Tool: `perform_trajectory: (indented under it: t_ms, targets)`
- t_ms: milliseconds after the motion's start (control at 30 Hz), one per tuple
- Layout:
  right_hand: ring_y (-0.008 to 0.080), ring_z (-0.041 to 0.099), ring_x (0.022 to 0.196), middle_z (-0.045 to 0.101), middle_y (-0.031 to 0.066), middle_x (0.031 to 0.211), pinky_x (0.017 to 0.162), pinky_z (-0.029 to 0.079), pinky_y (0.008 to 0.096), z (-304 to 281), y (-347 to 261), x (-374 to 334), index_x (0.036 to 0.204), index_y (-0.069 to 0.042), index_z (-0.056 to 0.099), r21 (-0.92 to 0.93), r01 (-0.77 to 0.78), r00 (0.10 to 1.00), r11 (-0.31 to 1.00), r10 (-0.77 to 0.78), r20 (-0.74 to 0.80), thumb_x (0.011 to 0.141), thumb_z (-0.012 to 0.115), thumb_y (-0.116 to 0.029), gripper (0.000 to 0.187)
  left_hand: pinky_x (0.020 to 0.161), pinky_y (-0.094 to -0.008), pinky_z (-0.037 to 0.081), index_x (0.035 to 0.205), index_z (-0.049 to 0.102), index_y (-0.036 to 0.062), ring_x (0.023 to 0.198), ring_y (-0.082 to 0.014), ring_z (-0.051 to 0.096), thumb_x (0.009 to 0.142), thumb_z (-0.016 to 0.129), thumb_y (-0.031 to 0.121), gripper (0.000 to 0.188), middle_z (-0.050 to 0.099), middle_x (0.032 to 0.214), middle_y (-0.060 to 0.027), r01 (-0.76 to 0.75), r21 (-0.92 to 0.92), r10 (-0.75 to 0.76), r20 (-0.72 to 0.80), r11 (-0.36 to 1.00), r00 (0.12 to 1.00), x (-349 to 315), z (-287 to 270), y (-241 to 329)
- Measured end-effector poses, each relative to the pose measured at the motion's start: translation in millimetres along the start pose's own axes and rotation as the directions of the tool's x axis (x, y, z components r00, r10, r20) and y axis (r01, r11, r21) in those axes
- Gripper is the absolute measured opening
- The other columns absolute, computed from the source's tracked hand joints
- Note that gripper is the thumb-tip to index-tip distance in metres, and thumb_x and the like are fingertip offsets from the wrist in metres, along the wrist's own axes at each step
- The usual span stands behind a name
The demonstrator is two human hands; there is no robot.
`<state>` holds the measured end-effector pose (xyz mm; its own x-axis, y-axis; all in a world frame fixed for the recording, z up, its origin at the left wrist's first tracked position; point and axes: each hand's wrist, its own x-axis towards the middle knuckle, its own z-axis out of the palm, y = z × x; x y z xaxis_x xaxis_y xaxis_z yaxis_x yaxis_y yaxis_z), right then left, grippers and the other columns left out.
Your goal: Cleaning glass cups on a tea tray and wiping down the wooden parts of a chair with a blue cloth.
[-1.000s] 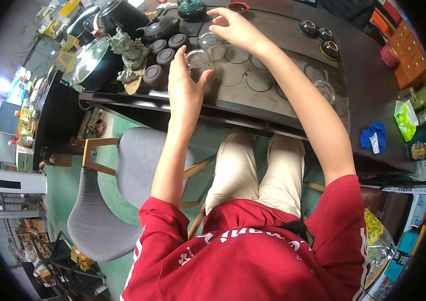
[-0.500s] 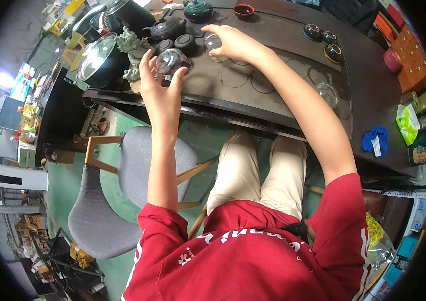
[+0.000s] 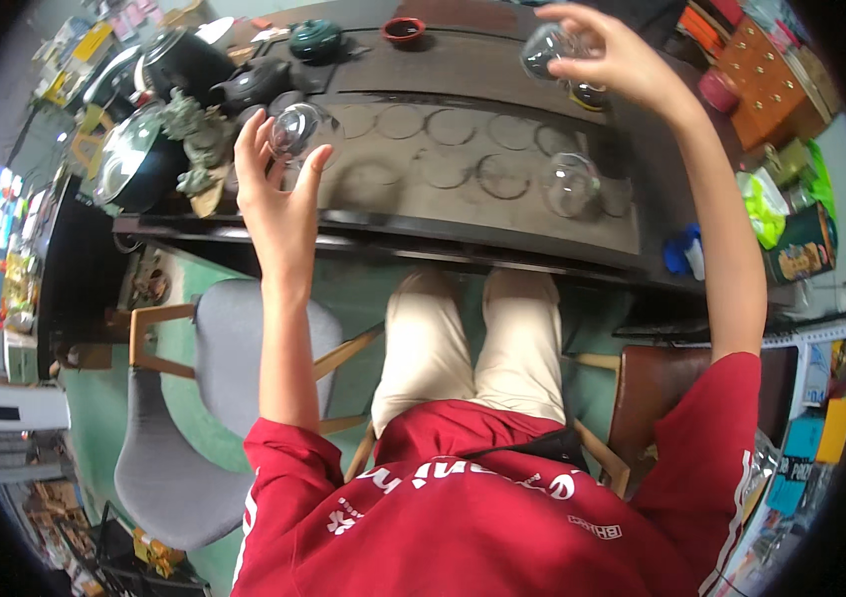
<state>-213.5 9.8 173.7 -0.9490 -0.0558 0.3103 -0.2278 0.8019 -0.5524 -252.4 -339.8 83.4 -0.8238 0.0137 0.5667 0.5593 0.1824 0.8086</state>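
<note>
My left hand [image 3: 280,199] grips a round clear glass cup [image 3: 301,129] over the left end of the brown tea tray [image 3: 393,214]. At the far right, my right hand [image 3: 622,62] has its fingers and thumb closed round a second clear glass cup [image 3: 546,52], above the tray's far edge. A small dark cup [image 3: 590,97] with a yellowish rim shows just below that hand, partly hidden by it. Another clear glass [image 3: 572,185] rests on the right part of the tray, apart from both hands. Several ring marks show on the tray's surface.
Left of the tray stand a dark teapot [image 3: 252,84], a figurine [image 3: 196,134] and a lidded pot [image 3: 134,159]. Beyond it are a green teapot [image 3: 315,40] and a red bowl [image 3: 403,32]. A grey chair [image 3: 254,343] stands at my left, wooden drawers [image 3: 756,75] far right.
My right hand has carried its glass cup away from the left end to the far right of the tray. My left hand still holds its cup at the left. The whole view has shifted.
</note>
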Motion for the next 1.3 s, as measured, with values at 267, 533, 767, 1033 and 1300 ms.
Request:
perform_trajectory:
  t_ms: [267,533,767,1033,1300]
  targets:
    - [0.021,0.05,0.118,0.055,0.0134,0.12,0.099,0.039,0.0346,-5,53,-95,0.127,-0.012,0.051,0.084,-0.211,0.976,0.974,0.214,-0.031,0.074,0.074,-0.018,0.059,0.095,-0.0346,0.048,0.13,0.042,0.0043,0.11,-0.0214,0.055,0.073,0.077,0.005,0.067,0.055,0.121,-0.0157,-0.087,-0.037,0.094,0.278,0.995,0.956,4,61,21]
    - [0.0221,0.052,0.114,0.057,0.0101,0.121,0.102,0.039,0.0363,2,55,-97,0.126,-0.01,0.051,0.04,-0.179,0.982,0.983,0.175,0.073,0.074,0.073,-0.014,0.057,0.102,-0.0389,0.043,0.133,0.041,0.0112,0.12,-0.0247,0.049,0.072,0.076,0.013,0.07,0.051,0.129,-0.0126,-0.176,-0.083,0.187,0.656,0.981,0.731,29,135,29]
    - [0.0262,0.057,0.11,0.061,0.0144,0.115,0.096,0.044,0.0367,7,64,-97,0.121,-0.008,0.054,0.037,-0.135,0.99,0.99,0.133,0.052,0.07,0.075,-0.015,0.056,0.104,-0.0385,0.041,0.131,0.041,0.0091,0.121,-0.0253,0.049,0.071,0.077,0.008,0.071,0.05,0.128,-0.0132,-0.1,-0.182,0.204,0.766,0.978,0.609,26,182,23]
    - [0.0259,0.057,0.111,0.061,0.0148,0.116,0.096,0.044,0.0359,4,66,-95,0.119,-0.006,0.055,0.06,-0.137,0.988,0.989,0.132,0.084,0.069,0.075,-0.015,0.055,0.107,-0.0368,0.037,0.131,0.04,0.008,0.122,-0.0244,0.048,0.071,0.077,0.006,0.07,0.051,0.127,-0.015,-0.044,-0.254,0.233,0.787,0.966,0.571,25,196,15]
    - [0.025,0.058,0.11,0.062,0.0147,0.115,0.096,0.044,0.0354,4,66,-95,0.119,-0.005,0.055,0.048,-0.126,0.99,0.991,0.122,0.076,0.068,0.076,-0.014,0.055,0.107,-0.0356,0.037,0.131,0.039,0.0072,0.121,-0.0244,0.048,0.071,0.076,0.006,0.07,0.051,0.127,-0.0162,-0.034,-0.295,0.267,0.806,0.955,0.529,20,203,16]
